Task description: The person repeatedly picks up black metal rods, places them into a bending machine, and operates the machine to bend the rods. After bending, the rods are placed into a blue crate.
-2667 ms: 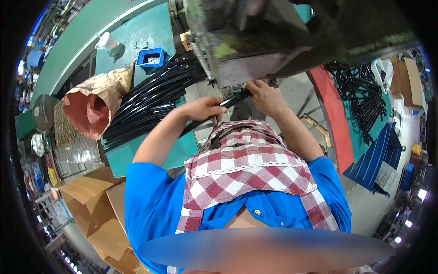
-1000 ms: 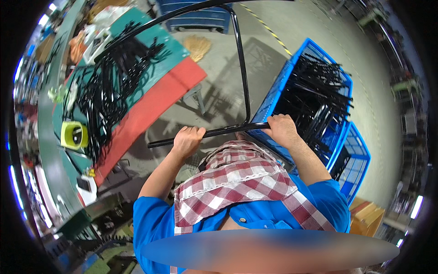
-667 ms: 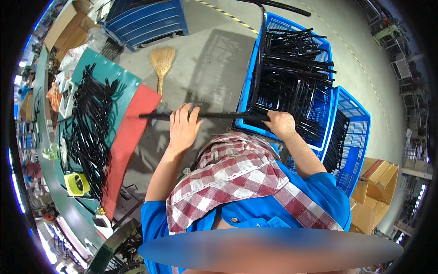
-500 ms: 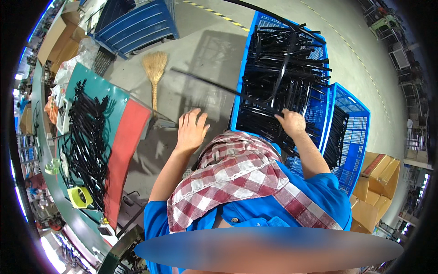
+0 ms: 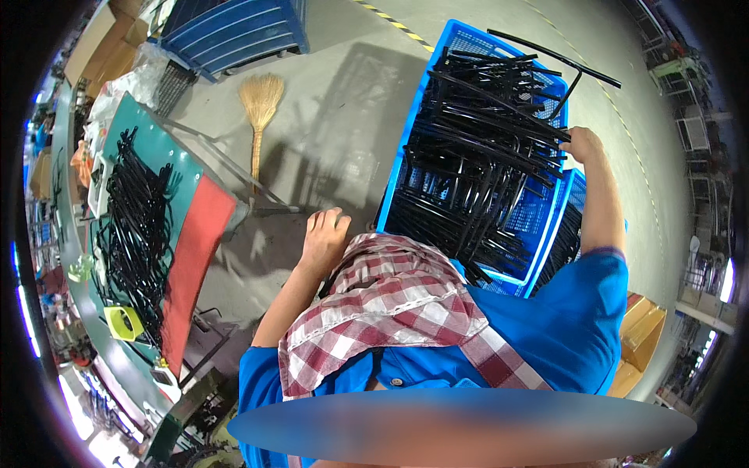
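Observation:
My right hand (image 5: 585,146) is closed round the end of a black tube (image 5: 507,105), at the right rim of a blue plastic crate (image 5: 395,178). This tube seems joined by a bent bar to another long black tube (image 5: 555,56) sticking out past the crate's far right corner. Many glossy black tubes (image 5: 476,168) fill the crate, crossing in loose layers. Left of the crate, my left hand (image 5: 326,235) hovers beside my checked apron (image 5: 390,288), fingers slightly bent and holding nothing.
A second blue crate (image 5: 576,187) stands at the right, with cardboard boxes (image 5: 641,343) nearer me. At left, a green-and-red-topped table (image 5: 204,226) carries more black pieces (image 5: 140,234) and a yellow-green holder (image 5: 123,322). A straw broom (image 5: 259,105) and blue bin (image 5: 234,35) are beyond.
My right hand has moved outward and away to the crate's right rim. The long tube has swung from the crate's left side to its far right. My left hand has lowered slightly.

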A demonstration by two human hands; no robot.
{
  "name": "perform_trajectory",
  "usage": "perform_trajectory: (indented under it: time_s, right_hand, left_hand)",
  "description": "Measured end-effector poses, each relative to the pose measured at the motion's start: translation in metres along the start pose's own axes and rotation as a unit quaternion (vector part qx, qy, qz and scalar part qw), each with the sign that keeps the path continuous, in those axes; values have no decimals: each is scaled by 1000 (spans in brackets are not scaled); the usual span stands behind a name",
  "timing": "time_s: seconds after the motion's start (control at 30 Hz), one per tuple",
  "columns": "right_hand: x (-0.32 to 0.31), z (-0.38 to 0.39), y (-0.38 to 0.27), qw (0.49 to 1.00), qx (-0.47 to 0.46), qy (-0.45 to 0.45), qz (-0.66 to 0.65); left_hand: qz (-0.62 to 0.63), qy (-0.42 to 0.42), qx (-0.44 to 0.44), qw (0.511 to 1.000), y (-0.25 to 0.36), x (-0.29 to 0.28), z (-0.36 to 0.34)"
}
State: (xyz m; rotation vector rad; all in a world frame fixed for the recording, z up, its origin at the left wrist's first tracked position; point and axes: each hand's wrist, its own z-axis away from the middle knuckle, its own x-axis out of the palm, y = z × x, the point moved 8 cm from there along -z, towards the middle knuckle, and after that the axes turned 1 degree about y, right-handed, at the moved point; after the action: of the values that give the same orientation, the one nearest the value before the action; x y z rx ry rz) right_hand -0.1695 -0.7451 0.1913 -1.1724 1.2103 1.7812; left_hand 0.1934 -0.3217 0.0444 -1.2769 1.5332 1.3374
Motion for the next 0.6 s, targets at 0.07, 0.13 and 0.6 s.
perform_trajectory:
  time_s: [0.07, 0.13, 0.6]
  right_hand:
    - [8, -31, -1, 997, 18, -35, 62]
    - [11, -54, -8, 996, 21, 23, 89]
    - [83, -48, -413, 909, -400, 102, 59]
  left_hand:
    - [-18, -19, -25, 999, 1, -1, 3]
    - [-12, -6, -63, 998, 2, -12, 13]
    - [69, 28, -307, 949, -29, 28, 119]
